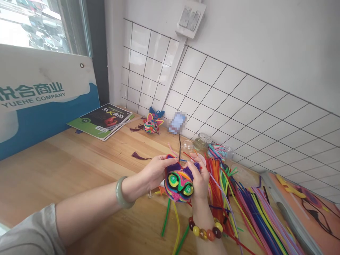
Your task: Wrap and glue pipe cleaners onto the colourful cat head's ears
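Note:
Both my hands grip a colourful pipe-cleaner cat head (pixel 178 187) above the wooden table. It has green and yellow eyes, striped bands and purple ears edged in orange-red. My left hand (pixel 156 171) pinches the ear on the left, thumb on top. My right hand (pixel 199 177) closes around the other ear and the side of the head. A dark strand (pixel 180 147) rises from between the ears. Loose green and yellow pipe cleaners (pixel 175 221) lie beneath the head. Fingertips behind the ears are partly hidden.
A finished cat head (pixel 152 124) with tassels stands near the wall grid. Bundles of pipe cleaners (pixel 261 212) spread to the right. Magazines (pixel 102 120) lie at the back left; a glass jar (pixel 202 141) stands by the wall. Eyeglasses (pixel 317 216) rest on an orange surface.

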### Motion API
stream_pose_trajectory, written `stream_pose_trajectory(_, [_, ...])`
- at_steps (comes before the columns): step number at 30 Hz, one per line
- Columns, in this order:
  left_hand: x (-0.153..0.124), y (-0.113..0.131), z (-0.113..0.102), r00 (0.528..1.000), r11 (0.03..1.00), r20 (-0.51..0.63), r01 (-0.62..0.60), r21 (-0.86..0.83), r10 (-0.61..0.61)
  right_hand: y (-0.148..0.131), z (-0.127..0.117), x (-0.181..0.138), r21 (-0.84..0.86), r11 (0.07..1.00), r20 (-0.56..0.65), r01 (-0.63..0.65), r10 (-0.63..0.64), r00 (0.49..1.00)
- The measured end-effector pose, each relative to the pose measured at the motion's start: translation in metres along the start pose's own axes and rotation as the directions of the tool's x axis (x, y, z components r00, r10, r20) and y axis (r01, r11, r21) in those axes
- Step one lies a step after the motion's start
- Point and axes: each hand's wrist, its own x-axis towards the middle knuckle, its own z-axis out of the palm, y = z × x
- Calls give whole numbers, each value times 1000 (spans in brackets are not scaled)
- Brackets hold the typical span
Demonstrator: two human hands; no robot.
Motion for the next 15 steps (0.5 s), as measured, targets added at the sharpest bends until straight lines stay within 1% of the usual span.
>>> stream_pose_trajectory(2, [0,2,0,1000,1000,7,14,11,-14,3,-1,3,30,998,13,-58,58,998])
stream_pose_trajectory(4, [0,3,1,1000,999,21,21,29,-22,4,-3,5,7,998,9,-70,70,998])
stream_pose_trajectory(5, [-1,3,1,999,999,31,23,39,-24,4,-4,5,-36,998,3,-42,43,999])
stream_pose_trajectory(8, [-2,1,0,998,997,62,24,67,-28,1,-9,4,-197,974,10,109,-109,994])
stream_pose_trajectory(10, [-3,0,0,997,997,64,28,78,-33,-4,-10,2,-262,944,38,201,-198,979])
stream_pose_trajectory(11, [-3,-1,0,997,996,60,38,82,-43,-6,-10,1,-271,937,41,221,-219,975])
stream_pose_trajectory(12, [-3,-2,-1,997,995,58,53,90,-59,-8,-9,1,-265,940,35,214,-213,976])
stream_pose_trajectory(13, [-4,-3,-1,995,992,58,71,103,-77,-10,-7,1,-233,957,7,176,-179,984])
stream_pose_trajectory(15, [-5,-5,-1,991,985,81,94,142,-106,-12,-2,3,-109,993,-66,48,-56,996])
